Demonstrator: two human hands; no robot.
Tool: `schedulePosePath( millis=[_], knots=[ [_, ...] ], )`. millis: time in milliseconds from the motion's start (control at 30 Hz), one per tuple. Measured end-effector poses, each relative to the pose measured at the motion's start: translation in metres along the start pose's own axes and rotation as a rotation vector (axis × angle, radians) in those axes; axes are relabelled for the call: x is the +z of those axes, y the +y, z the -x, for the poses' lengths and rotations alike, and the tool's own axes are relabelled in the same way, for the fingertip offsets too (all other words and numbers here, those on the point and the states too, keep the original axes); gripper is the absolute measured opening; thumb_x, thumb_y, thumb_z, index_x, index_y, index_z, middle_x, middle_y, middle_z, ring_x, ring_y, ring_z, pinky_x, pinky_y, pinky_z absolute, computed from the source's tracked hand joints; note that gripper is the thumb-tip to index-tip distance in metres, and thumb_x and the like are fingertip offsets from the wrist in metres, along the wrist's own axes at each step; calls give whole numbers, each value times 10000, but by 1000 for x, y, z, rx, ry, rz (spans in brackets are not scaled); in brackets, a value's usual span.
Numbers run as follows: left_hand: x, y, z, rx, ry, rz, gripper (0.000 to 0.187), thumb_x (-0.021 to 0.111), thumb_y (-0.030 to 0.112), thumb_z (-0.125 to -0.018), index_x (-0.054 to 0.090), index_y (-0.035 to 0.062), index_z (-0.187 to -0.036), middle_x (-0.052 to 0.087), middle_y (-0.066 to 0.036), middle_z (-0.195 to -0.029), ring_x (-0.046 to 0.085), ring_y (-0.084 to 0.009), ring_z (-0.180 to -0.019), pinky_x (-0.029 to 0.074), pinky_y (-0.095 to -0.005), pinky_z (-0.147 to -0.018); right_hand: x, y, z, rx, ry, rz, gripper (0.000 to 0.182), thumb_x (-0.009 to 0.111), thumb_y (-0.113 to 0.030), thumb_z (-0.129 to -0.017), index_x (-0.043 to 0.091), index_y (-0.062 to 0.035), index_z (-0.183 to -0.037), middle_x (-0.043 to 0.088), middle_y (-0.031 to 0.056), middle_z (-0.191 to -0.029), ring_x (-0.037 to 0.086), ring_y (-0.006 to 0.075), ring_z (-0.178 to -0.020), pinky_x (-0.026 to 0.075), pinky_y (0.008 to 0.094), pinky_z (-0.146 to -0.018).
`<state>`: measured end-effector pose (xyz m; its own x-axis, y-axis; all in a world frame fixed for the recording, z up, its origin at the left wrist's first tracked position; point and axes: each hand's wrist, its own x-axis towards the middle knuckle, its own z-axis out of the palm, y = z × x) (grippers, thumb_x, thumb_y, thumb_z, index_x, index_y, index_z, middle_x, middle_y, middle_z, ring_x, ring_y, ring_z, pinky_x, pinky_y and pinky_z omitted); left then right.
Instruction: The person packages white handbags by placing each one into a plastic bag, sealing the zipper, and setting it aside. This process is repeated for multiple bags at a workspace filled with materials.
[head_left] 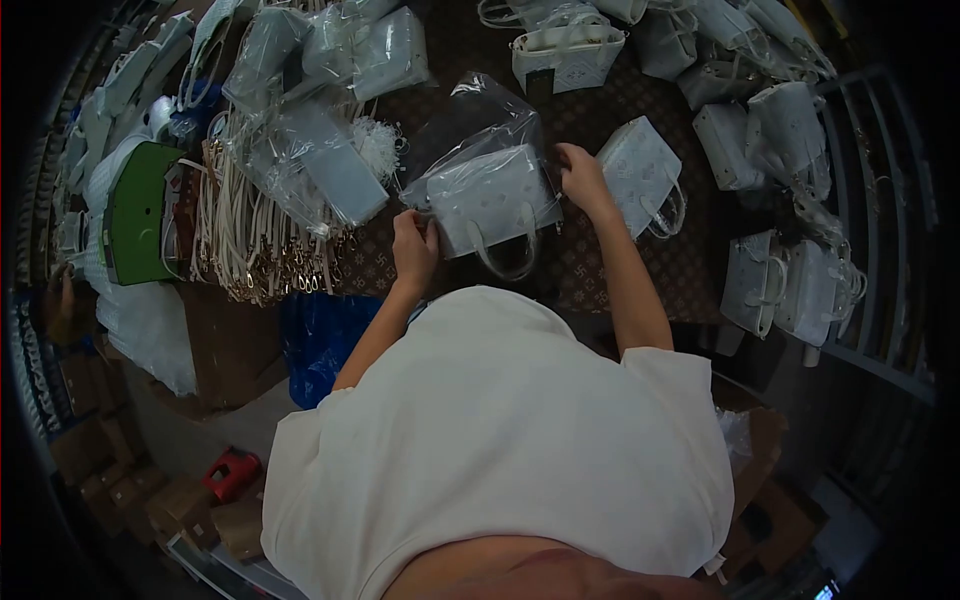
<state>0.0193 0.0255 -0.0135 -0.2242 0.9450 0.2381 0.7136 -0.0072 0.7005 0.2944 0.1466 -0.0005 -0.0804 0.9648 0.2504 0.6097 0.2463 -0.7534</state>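
Observation:
A white handbag (487,200) lies in front of me on the table, its looped handles toward my body. A clear plastic bag (490,115) covers it, and the loose end of the plastic spreads toward the far side. At the left edge of the plastic, my left hand (415,247) is closed on it beside the handbag's lower corner. My right hand (583,180) pinches the plastic at its right edge, higher up. Just right of that hand lies another white handbag (638,165), with no plastic visible over it.
Many cream straps with metal clasps (270,225) hang over the table's front edge at left. Plastic-wrapped handbags (390,55) and a flat wrapped piece (340,165) lie behind them. More white handbags (725,145) line the right side by a metal rack (885,220). A green panel (140,213) stands far left.

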Motion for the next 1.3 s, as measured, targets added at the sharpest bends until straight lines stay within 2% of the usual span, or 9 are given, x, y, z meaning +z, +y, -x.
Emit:
schedulePosePath(
  millis=[100, 300, 367, 467, 667, 900, 1100, 1167, 1300],
  knots=[
    [0, 4, -8, -97, -1, 130, 169, 549, 45, -788, 472, -5, -930, 528, -173, -810, 541, -345, -716, 446, -376, -637, 12, 7, -4, -31, -226, -77, 220, 515, -2, -731, 599, -1, -933, 601, 190, -894, 581, 349, -842, 467, 365, -730],
    [-6, -13, -9, 63, 18, 51, 156, 529, -14, -754, 501, 17, -904, 553, -160, -780, 568, -337, -714, 467, -370, -630, 19, 11, 40, -77, -154, 65, 201, 492, 2, -701, 583, -18, -880, 580, 186, -809, 560, 364, -757, 458, 410, -649],
    [-20, -26, 11, 344, -161, -70, 179, 535, -25, -705, 521, 28, -876, 555, -154, -773, 569, -328, -721, 474, -367, -617, 8, 12, 79, -98, -127, 61, 155, 502, 2, -686, 576, -40, -815, 568, 168, -758, 556, 352, -714, 452, 415, -607],
    [-36, -40, 46, 390, -371, -109, 194, 543, -34, -661, 531, 35, -842, 554, -152, -762, 570, -316, -715, 472, -359, -605, -17, 10, 134, -24, -178, 25, 153, 506, 9, -681, 575, -53, -804, 562, 147, -741, 560, 333, -710, 458, 394, -602],
    [-49, -24, 35, 166, -532, 43, 144, 545, -52, -691, 529, 12, -819, 552, -135, -749, 582, -258, -690, 457, -326, -585, -32, -4, 170, -54, -387, 110, 117, 536, -1, -695, 569, -42, -799, 560, 131, -745, 564, 316, -699, 458, 368, -591],
    [-96, 68, -62, -81, -158, 626, 106, 497, -66, -765, 551, -5, -831, 560, -37, -710, 561, -106, -671, 443, -205, -593, -96, -83, 54, 78, -2, 66, 100, 544, -89, -782, 556, -5, -729, 539, 159, -666, 552, 324, -632, 432, 355, -549],
    [-145, 99, -119, -209, -204, 497, 96, 498, 5, -763, 574, -12, -818, 571, -27, -683, 558, -78, -554, 444, -191, -503, -150, -144, 23, 49, -250, 271, 160, 550, -120, -756, 596, 19, -694, 530, 172, -568, 539, 306, -531, 430, 347, -519],
    [-145, 86, -128, -220, -391, 363, 115, 495, 40, -765, 584, -8, -821, 574, -24, -683, 556, -76, -531, 441, -196, -473, -150, -144, 25, 87, -370, 256, 167, 553, -126, -746, 609, 25, -702, 529, 172, -549, 538, 288, -503, 430, 337, -514],
    [-139, 70, -123, -249, -384, 418, 122, 519, 58, -775, 592, -10, -846, 579, -27, -678, 552, -81, -534, 445, -196, -496, -142, -130, 37, 52, -331, -140, 174, 630, -144, -732, 633, 19, -793, 587, 112, -675, 567, 205, -578, 437, 298, -533]
  ],
)
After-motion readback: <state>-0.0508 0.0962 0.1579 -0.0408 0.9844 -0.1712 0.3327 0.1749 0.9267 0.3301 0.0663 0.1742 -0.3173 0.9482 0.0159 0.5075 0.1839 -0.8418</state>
